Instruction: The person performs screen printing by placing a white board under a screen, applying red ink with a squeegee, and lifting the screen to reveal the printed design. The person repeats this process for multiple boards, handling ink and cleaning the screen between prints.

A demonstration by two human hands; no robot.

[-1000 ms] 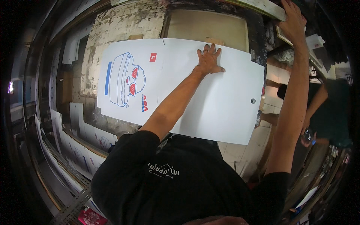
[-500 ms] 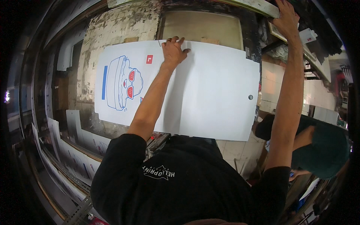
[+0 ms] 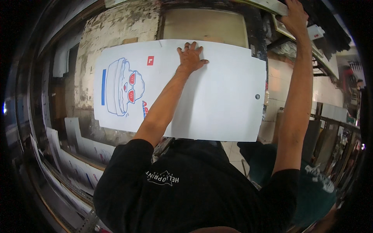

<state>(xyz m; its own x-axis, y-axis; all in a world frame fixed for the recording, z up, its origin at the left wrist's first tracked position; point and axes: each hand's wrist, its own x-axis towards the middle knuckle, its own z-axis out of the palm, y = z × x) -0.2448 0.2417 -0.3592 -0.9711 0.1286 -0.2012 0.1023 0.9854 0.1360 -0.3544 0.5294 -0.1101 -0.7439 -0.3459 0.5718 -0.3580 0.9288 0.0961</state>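
A large white sheet (image 3: 229,105) lies flat in front of me, with a blue line drawing of a cup-shaped figure in red sunglasses (image 3: 125,87) on its left part. My left hand (image 3: 190,58) rests palm down on the sheet near its far edge, fingers spread. At the far right my right arm is stretched out. My right hand (image 3: 296,17) grips the end of a long pale frame bar (image 3: 272,6) that is raised along the top edge of view; its fingertips are partly hidden.
Beyond the sheet are a paint-stained board (image 3: 116,31) and a beige framed panel (image 3: 206,25). Printed white sheets (image 3: 83,171) stand in a rack at lower left. A co-worker in a dark green shirt (image 3: 314,198) is close behind my right arm.
My left hand has slid right along the sheet and its fingers have spread wider. The right hand keeps hold of the bar. The co-worker has shifted in behind my right arm.
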